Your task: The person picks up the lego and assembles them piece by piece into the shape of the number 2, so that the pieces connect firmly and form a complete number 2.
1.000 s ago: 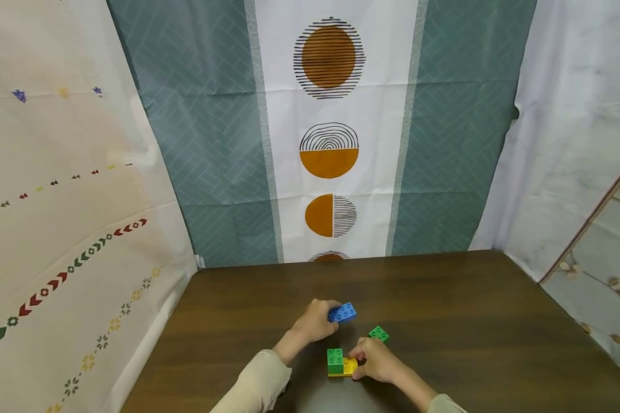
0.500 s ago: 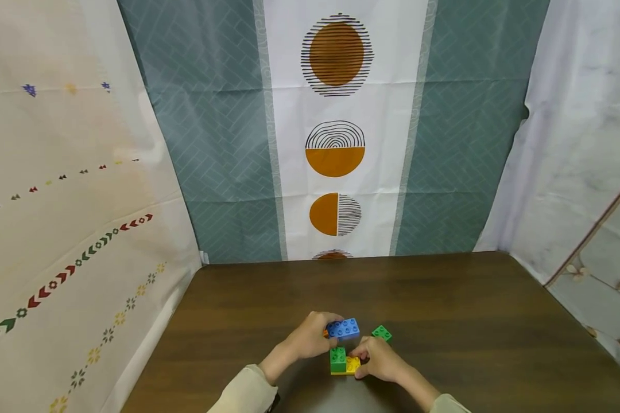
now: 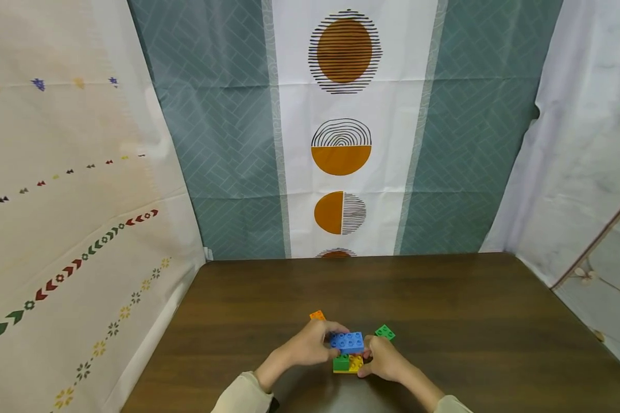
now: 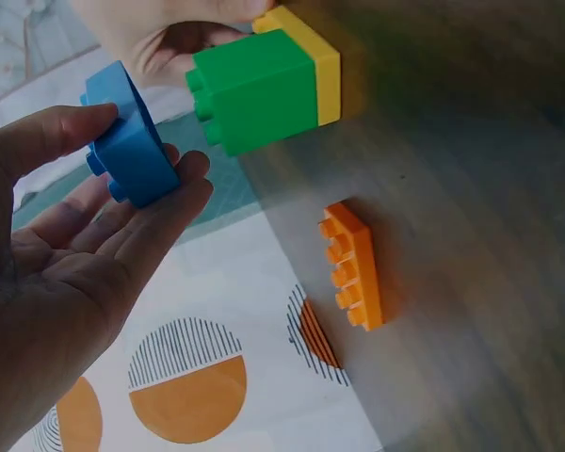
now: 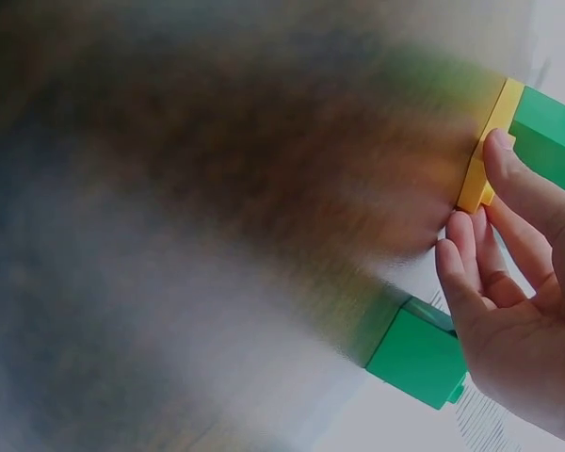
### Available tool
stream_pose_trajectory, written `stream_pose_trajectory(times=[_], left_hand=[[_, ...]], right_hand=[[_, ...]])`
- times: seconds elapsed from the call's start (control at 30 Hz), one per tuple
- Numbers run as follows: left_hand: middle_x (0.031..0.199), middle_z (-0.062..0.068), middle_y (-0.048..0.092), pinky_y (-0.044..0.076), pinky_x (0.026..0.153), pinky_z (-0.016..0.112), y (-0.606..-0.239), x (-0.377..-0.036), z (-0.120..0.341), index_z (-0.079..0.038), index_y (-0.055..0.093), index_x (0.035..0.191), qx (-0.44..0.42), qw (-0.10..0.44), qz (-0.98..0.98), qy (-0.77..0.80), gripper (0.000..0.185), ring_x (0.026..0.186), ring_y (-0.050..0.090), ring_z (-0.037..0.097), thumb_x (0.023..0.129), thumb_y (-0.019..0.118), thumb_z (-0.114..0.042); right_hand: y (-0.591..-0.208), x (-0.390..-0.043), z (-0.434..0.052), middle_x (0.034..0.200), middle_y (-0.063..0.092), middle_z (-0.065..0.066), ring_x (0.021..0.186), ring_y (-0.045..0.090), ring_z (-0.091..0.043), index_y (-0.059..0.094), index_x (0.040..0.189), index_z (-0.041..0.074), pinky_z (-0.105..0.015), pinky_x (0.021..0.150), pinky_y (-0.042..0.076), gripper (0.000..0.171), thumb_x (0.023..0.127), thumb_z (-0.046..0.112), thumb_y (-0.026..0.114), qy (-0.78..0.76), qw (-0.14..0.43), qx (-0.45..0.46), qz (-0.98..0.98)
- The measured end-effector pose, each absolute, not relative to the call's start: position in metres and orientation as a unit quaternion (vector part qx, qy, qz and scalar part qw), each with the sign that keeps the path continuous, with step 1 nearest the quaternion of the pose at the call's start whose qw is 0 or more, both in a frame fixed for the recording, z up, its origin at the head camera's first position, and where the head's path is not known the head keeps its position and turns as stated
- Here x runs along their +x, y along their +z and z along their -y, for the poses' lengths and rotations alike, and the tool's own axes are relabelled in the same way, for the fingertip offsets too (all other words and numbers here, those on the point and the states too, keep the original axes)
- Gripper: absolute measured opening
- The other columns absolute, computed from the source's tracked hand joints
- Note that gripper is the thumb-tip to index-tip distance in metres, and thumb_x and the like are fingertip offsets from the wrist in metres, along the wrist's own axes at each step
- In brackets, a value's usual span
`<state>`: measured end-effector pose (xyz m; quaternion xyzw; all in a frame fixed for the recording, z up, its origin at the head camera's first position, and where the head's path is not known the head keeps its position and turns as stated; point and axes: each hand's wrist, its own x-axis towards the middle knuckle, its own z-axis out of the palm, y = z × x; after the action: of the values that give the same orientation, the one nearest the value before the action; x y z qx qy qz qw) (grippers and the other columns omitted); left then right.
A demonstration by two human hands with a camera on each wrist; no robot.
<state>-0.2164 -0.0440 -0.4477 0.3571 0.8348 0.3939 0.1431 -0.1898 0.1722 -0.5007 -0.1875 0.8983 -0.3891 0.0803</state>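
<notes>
My left hand (image 3: 310, 345) pinches a blue toy brick (image 3: 347, 342), eight-studded, between thumb and fingers. In the head view it overlaps the far part of a green brick (image 3: 341, 363); the left wrist view shows a gap between the blue brick (image 4: 130, 141) and the green brick's studs. That green brick (image 4: 259, 89) sits on the left end of a flat yellow brick (image 3: 355, 364), which lies on the table. My right hand (image 3: 387, 361) pinches the yellow brick's right end; in the right wrist view the thumb lies along the yellow brick (image 5: 492, 146).
A loose green brick (image 3: 385, 332) stands on the brown table (image 3: 444, 310) just beyond my right hand. An orange brick (image 3: 317, 315) lies beyond my left hand, its row of studs showing in the left wrist view. Patterned cloths (image 3: 227, 143) hang behind the table and at both sides.
My left hand has brought the blue brick nearer and slightly right, over the green-and-yellow stack. The orange brick has come into sight behind it. My right hand keeps its hold on the yellow brick.
</notes>
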Motion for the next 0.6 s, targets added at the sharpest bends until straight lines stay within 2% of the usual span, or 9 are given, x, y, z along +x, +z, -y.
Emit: stream_pose_trajectory(times=[0.17,0.6], left_hand=[[0.113,0.012,0.07,0.049,0.075,0.013,-0.4531,-0.2126,0.0462,0.001,0.066,0.118,0.36,0.149,-0.833,0.392,0.037,0.089,0.06,0.004,0.082,0.068,0.003],[0.115,0.011,0.069,0.05,0.079,0.015,-0.4573,-0.2088,0.0473,-0.002,0.067,0.119,0.357,0.136,-0.841,0.383,0.036,0.095,0.06,0.003,0.083,0.07,0.0]], right_hand=[[-0.5016,-0.1902,-0.173,0.082,0.058,-0.005,0.077,0.053,-0.017,0.069,0.085,-0.005,-0.024,0.063,0.045,0.026,0.071,0.009,0.086,-0.39,0.082,-0.195,-0.896],[-0.5029,-0.1915,-0.1741,0.081,0.058,-0.003,0.076,0.054,-0.014,0.072,0.085,-0.004,-0.023,0.064,0.046,0.024,0.071,0.011,0.086,-0.382,0.073,-0.213,-0.896]])
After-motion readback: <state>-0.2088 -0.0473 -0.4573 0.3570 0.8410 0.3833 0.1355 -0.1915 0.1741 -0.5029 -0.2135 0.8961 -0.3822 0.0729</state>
